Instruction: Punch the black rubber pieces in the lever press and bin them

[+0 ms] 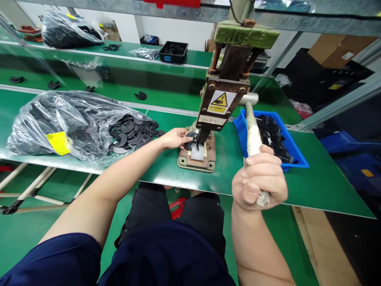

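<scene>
A green hand press (224,95) with a yellow warning label stands on the bench. My right hand (260,178) is wrapped round its press lever (252,129), the tape-covered handle pointing toward me. At the press base (196,165), my left hand (177,138) pinches a black curved plastic part (189,142) under the ram. The ram's tip is close to the part; whether they touch I cannot tell. Left of that hand, many loose black curved parts (131,133) spill from a clear plastic bag (56,119) with a yellow label.
A blue bin (299,157) of small black pieces stands right of the press. Behind the bench runs a green belt (113,89) with several curved parts on it. Farther back are a black tray (174,53) and another filled bag (70,29). A metal shelf edge crosses overhead.
</scene>
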A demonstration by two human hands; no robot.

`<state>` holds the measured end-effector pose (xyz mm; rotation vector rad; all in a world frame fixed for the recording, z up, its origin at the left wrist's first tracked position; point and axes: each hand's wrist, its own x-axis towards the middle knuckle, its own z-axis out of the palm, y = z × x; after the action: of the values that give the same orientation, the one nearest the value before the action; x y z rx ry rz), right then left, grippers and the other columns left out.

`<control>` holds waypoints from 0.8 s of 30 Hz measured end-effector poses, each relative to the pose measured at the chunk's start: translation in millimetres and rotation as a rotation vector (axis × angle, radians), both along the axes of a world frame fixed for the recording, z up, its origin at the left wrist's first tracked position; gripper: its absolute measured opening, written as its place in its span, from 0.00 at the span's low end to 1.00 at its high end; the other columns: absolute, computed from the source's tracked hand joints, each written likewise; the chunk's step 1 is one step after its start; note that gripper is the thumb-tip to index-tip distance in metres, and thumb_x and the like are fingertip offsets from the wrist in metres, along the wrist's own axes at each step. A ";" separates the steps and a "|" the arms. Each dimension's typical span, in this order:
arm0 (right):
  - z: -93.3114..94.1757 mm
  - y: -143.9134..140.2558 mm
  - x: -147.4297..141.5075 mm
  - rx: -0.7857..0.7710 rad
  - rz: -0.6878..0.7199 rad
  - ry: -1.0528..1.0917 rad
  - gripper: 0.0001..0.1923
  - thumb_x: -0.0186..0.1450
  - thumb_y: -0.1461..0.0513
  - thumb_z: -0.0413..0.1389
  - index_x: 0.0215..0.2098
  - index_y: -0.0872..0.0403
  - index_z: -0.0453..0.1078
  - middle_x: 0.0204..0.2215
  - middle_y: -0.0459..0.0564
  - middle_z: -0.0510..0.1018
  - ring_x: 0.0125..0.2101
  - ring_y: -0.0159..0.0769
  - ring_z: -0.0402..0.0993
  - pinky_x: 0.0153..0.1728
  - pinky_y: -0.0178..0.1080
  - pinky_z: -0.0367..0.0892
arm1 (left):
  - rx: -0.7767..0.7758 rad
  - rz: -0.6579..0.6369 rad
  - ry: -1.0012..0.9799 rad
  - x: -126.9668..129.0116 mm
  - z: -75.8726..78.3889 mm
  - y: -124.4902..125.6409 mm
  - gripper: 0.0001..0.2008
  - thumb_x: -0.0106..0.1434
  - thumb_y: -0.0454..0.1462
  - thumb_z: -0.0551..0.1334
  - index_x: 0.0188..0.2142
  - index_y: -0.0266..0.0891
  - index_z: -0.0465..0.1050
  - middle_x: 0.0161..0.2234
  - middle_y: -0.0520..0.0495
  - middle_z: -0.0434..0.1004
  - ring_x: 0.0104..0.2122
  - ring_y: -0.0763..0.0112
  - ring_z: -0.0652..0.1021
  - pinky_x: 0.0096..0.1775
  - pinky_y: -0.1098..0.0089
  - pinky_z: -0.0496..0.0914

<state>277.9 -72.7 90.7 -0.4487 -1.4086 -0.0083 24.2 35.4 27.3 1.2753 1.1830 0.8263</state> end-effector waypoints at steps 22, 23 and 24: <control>-2.2 19.2 -20.2 0.156 -0.034 0.183 0.21 0.67 0.52 0.60 0.22 0.48 0.58 0.16 0.41 0.58 0.24 0.32 0.68 0.48 0.53 0.75 | -0.382 0.039 0.016 5.7 9.8 1.8 0.11 0.67 0.40 0.74 0.38 0.37 0.75 0.22 0.49 0.80 0.18 0.73 0.80 0.22 0.79 0.72; 0.4 20.4 -19.7 0.171 -0.003 0.185 0.19 0.67 0.53 0.60 0.23 0.48 0.61 0.17 0.40 0.59 0.25 0.32 0.69 0.49 0.52 0.75 | -0.378 0.042 0.003 5.6 7.2 0.7 0.11 0.68 0.40 0.73 0.39 0.37 0.75 0.22 0.49 0.80 0.18 0.72 0.81 0.23 0.79 0.72; 5.9 22.0 -18.6 0.189 0.027 0.181 0.16 0.68 0.54 0.60 0.25 0.47 0.64 0.18 0.40 0.61 0.26 0.31 0.70 0.50 0.51 0.75 | -0.369 0.038 -0.012 5.4 4.3 -0.2 0.11 0.68 0.40 0.73 0.39 0.37 0.74 0.23 0.49 0.80 0.18 0.72 0.81 0.23 0.79 0.72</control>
<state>259.3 -50.8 96.6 -0.2663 -1.2225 -0.0764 29.6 35.2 31.6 0.9471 1.2848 0.6065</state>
